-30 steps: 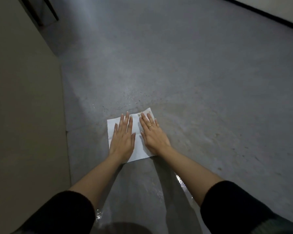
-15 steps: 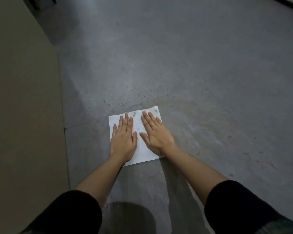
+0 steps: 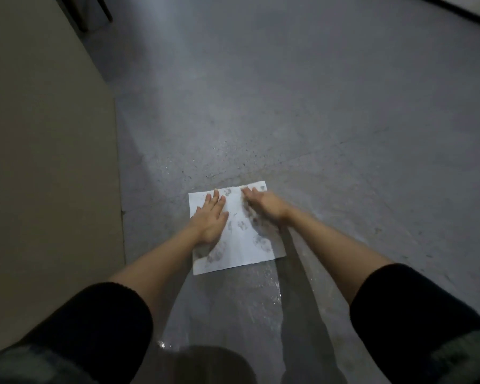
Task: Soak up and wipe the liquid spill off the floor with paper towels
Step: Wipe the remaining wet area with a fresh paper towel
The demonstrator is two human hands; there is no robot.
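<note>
A view from above looks down at a grey concrete floor [image 3: 330, 106], where a person leans forward with both bare forearms stretched out from dark sleeves [image 3: 100, 322]. A white paper towel [image 3: 241, 245] lies flat on the floor in the middle of the view, just ahead of the person, spread out as one roughly square sheet. Grey damp blotches show through it, mostly along its near left corner, its centre and its right side. The left hand [image 3: 209, 217] rests palm down on the left half of the towel, its fingers straight and held close together, pointing away from the person. The right hand [image 3: 263, 205] lies on the far right part of the towel, close to the far edge; it is blurred, its fingers seem stretched out flat on the paper, and it does not appear to be gripping anything. The two hands are near each other but apart, with a strip of towel between them. A glossy wet streak of liquid [image 3: 261, 297] shines on the floor from the near edge of the towel back toward the person, between the two arms. More faint wetness gleams on the floor to the right of the towel. Along the left side runs a plain beige wall [image 3: 39, 162], meeting the floor in a straight line
</note>
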